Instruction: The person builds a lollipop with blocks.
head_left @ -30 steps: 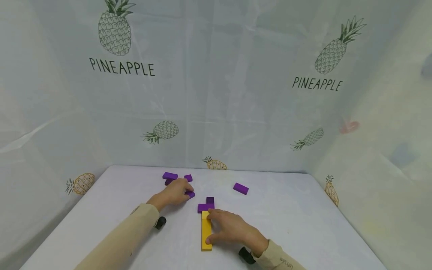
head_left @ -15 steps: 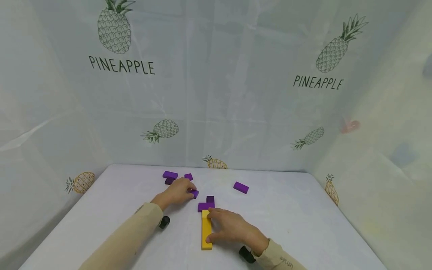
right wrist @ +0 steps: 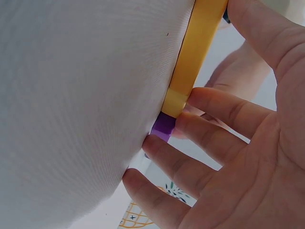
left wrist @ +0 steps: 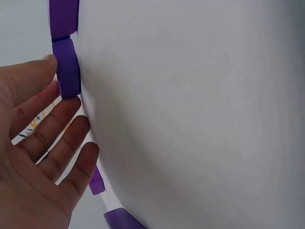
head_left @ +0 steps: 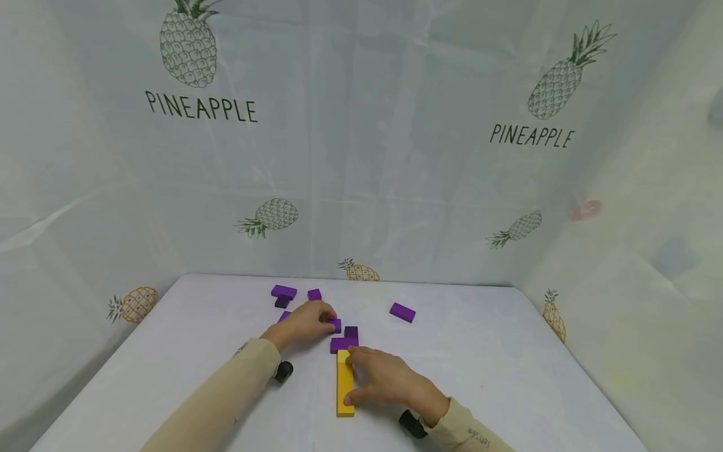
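Note:
My left hand [head_left: 307, 321] pinches a small purple block [left wrist: 68, 69] between thumb and index finger, its other fingers spread. In the head view this block lies just left of and beyond a purple block [head_left: 341, 346] and a darker purple block [head_left: 351, 333]. Those two meet the far end of a yellow row, made of a long yellow block [head_left: 345, 392] and a short yellow piece [head_left: 343, 357]. Along the row's right side rests my right hand [head_left: 386, 380]. In the right wrist view its extended fingers touch the short piece and a purple block [right wrist: 163, 126], with the thumb at the long block.
Toward the back left lie a purple block [head_left: 284, 292], a dark one [head_left: 282, 302] beneath its edge, and a small one [head_left: 314, 294]. Another purple block [head_left: 285, 316] is partly hidden by my left hand. One more [head_left: 403, 312] lies back right. A patterned curtain [head_left: 361, 157] hangs behind the table.
My left hand has slid right with the small purple block, closer to the two purple blocks by the yellow row. A purple block behind that hand has come into view. The right hand stays put.

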Tool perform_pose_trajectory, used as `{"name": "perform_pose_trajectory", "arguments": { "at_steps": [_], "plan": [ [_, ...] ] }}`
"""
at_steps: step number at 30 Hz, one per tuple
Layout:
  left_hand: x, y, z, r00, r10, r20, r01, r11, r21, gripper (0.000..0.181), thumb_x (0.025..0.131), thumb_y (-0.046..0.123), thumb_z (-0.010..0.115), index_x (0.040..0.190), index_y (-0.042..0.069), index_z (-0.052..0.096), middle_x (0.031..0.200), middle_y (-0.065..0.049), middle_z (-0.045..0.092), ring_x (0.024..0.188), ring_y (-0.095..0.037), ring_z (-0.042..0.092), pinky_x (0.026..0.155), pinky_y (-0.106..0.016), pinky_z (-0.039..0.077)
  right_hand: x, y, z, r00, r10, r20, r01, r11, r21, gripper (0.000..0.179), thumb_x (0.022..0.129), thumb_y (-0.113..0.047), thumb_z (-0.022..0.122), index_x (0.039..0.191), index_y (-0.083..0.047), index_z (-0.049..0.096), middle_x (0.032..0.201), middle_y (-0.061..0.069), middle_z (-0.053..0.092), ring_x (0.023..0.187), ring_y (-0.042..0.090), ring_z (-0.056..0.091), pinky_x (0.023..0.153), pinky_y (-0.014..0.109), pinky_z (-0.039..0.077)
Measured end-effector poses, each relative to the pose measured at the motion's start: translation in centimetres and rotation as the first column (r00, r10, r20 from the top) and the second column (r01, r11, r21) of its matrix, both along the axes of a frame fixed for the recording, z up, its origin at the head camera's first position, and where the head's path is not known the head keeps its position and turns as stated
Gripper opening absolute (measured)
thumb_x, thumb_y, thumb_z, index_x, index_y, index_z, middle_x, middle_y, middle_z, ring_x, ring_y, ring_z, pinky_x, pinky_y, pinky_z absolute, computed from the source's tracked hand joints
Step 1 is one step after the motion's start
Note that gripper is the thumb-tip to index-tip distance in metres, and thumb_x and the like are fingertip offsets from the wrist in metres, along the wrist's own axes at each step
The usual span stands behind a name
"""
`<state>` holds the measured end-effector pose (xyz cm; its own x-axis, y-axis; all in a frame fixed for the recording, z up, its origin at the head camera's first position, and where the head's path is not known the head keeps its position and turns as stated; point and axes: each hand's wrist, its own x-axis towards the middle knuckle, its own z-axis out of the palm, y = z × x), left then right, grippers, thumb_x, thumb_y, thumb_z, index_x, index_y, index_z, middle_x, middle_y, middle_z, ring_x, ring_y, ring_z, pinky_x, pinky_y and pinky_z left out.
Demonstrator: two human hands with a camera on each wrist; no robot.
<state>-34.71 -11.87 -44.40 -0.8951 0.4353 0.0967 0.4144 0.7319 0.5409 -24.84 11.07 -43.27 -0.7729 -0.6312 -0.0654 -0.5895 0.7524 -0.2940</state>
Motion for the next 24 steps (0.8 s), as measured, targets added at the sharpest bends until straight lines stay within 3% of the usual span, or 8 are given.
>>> {"name": "perform_pose_trajectory", "arguments": {
  "at_steps": [24],
  "plan": [
    [0.74, 0.67, -0.3, 0.996, 0.003, 0.089, -0.005, 1.0, 0.019, 0.014, 0.09, 0.019, 0.072, 0.104, 0.017, 0.07, 0.09, 0.007, 0.061, 0.086, -0.014, 0.055, 0.085, -0.035, 0.05, -0.15, -0.08, -0.32, 1.0, 0.004, -0.022, -0.004, 1.0, 0.004, 0.071, 0.077, -0.064, 0.07, 0.13, -0.018, 0.06, 0.144, 0.0, 0.049, 0.132, 0.02, 0.045, 0.103, 0.043, 0.042]
  ]
}}
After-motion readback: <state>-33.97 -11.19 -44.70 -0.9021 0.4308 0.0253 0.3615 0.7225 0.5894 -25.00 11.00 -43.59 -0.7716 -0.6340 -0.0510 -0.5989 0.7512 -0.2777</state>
